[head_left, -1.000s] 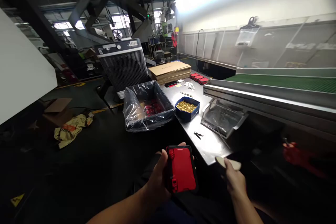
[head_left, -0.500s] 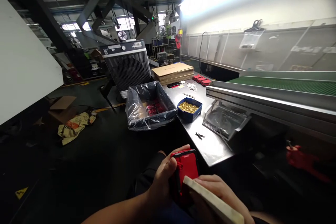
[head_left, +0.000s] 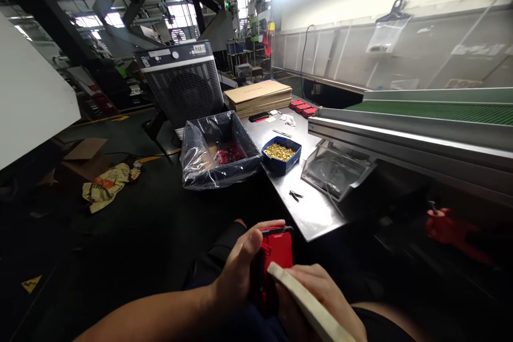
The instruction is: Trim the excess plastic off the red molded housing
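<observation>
My left hand [head_left: 240, 264] is wrapped round the side of a red plastic case with a black rim [head_left: 280, 248], its thumb near the upper left corner. The case is tilted up over my lap. My right hand [head_left: 320, 291] grips a flat, pale, cream-coloured bar [head_left: 306, 302]. The bar's far end lies over the lower part of the case; whether it touches the red surface I cannot tell. Part of the case's lower half is hidden behind the bar and my right hand.
A blue bin of brass-coloured small parts [head_left: 279, 152] and thin black pieces [head_left: 295, 196] sit on the metal table [head_left: 308, 222]. Left of it stands a plastic-lined crate [head_left: 216, 176] with red parts. Stacked cardboard [head_left: 256, 99], red cases [head_left: 302, 108] and a green conveyor [head_left: 425, 116] lie beyond.
The whole scene has shifted slightly left and up in view as my head turned. Both hands keep their hold on the case and the bar, with little change between them.
</observation>
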The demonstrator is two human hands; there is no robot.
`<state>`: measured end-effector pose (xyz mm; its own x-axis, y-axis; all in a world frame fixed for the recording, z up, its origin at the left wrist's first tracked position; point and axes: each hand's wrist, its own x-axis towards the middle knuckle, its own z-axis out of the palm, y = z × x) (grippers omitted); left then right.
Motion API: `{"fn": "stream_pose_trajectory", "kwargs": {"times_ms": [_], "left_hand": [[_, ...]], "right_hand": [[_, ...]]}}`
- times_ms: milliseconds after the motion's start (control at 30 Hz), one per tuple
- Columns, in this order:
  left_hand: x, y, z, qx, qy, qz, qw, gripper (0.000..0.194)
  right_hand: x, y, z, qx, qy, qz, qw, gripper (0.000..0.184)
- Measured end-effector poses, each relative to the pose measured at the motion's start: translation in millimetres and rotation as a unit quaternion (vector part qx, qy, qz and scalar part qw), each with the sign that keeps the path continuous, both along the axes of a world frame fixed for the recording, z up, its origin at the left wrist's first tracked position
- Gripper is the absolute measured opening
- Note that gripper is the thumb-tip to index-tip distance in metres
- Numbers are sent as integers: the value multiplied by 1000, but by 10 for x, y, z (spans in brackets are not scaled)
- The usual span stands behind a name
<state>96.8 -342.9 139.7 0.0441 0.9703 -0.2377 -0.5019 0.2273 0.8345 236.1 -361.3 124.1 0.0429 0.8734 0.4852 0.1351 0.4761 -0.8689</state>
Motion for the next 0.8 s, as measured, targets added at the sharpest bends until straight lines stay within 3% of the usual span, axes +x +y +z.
{"fn": "stream_pose_trajectory", "kwargs": {"times_ms": [67,167,233,333,633,733,800], "left_hand": [[0,1,-23,-14,-10,14,1000,80],[-2,-2,-55,-14,20,22,999,80],[-4,-9,-77,-5,42,17,999,80],[-11,-28,-100,-6,50,27,998,81],[-26,-114,-84,-4,100,41,994,73],[-28,-89,-86,-27,37,42,998,76],[-21,-47,-62,-63,-64,16,996,79]], "right_hand": [[20,49,-38,14,0,-2,1000,16],[47,103,-82,72,-27,61,995,24],[29,93,-89,45,-4,57,997,22],[-50,19,-72,-30,39,-24,998,10],[-198,-43,-121,-53,92,-29,994,3],[-136,27,-112,-61,69,-33,995,5],[-43,81,-69,-98,51,-85,990,13]]}}
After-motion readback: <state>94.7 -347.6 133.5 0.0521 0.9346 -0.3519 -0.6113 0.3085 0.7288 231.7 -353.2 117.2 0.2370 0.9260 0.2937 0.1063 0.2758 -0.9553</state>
